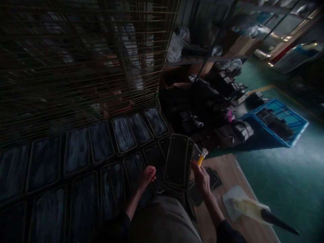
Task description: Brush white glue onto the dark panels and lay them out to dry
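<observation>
My left hand (146, 176) hovers with fingers curled over a dark rectangular panel (136, 168) in the rows laid out in front of me; whether it grips anything is unclear. My right hand (201, 177) pinches a small yellow tool with a pale tip (201, 157), held upright. Between the hands rests a stack of black rounded panels (177, 162), tilted on my lap. Several more dark panels smeared with whitish streaks (124, 134) lie in two rows to the left.
A tall wire rack (83, 64) rises behind the panels. A wooden board (227, 172) at right carries a white cloth (234, 199) and a cream cone with a black tip (260, 211). Boxes, dark parts and a blue crate (280, 119) sit on the green floor.
</observation>
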Tool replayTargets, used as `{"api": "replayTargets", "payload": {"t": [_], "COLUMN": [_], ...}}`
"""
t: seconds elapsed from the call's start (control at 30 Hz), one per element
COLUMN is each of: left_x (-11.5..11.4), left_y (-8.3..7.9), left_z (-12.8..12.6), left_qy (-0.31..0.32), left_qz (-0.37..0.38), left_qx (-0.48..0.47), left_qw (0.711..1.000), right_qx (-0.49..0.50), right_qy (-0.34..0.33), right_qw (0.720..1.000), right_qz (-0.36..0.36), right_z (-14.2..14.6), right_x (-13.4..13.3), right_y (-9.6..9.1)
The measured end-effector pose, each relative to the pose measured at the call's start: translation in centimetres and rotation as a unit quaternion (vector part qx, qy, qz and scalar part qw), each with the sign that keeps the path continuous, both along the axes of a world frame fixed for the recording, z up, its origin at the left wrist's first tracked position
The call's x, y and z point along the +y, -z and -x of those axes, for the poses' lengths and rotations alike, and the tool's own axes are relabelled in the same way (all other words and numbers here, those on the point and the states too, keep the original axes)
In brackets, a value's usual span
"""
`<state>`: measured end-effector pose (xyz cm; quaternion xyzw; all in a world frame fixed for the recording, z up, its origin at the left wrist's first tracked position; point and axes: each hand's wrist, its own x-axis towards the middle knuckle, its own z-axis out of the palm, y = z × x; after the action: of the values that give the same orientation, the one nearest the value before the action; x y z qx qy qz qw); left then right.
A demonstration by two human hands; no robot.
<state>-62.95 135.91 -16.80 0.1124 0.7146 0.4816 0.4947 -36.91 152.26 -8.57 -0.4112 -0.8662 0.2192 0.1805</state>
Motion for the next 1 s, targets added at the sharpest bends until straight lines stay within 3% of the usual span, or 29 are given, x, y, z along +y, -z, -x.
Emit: {"api": "replayTargets", "payload": {"t": [0.07,0.13,0.3,0.43,0.67,0.8,1.0], "left_x": [0.6,1.1,1.9,2.1,1.9,1.9,1.9], "left_y": [-0.3,-0.5,-0.6,-0.4,-0.2,-0.3,0.0], "left_z": [-3.9,-6.3,-7.4,-7.4,-7.7,-7.9,-8.0], "left_qy": [0.084,0.117,0.153,0.139,0.076,0.048,0.04], "left_qz": [0.037,0.063,0.079,0.088,0.051,0.069,0.071], "left_qx": [0.069,0.158,0.284,0.279,0.17,0.108,0.084], "left_qw": [0.993,0.978,0.943,0.946,0.981,0.991,0.993], "right_qx": [0.002,-0.006,-0.046,-0.049,-0.083,-0.101,-0.105], "right_qy": [-0.052,-0.086,-0.083,-0.097,-0.127,-0.142,-0.213], "right_qw": [0.998,0.996,0.995,0.994,0.987,0.984,0.97], "right_qz": [0.02,0.038,0.006,-0.018,-0.05,-0.026,0.047], "right_z": [0.1,0.6,2.1,3.6,5.1,3.9,-0.2], "right_x": [0.7,1.5,3.8,5.9,8.4,6.9,0.2], "right_y": [-2.1,-3.7,-5.1,-4.7,-2.8,-2.1,-2.7]}}
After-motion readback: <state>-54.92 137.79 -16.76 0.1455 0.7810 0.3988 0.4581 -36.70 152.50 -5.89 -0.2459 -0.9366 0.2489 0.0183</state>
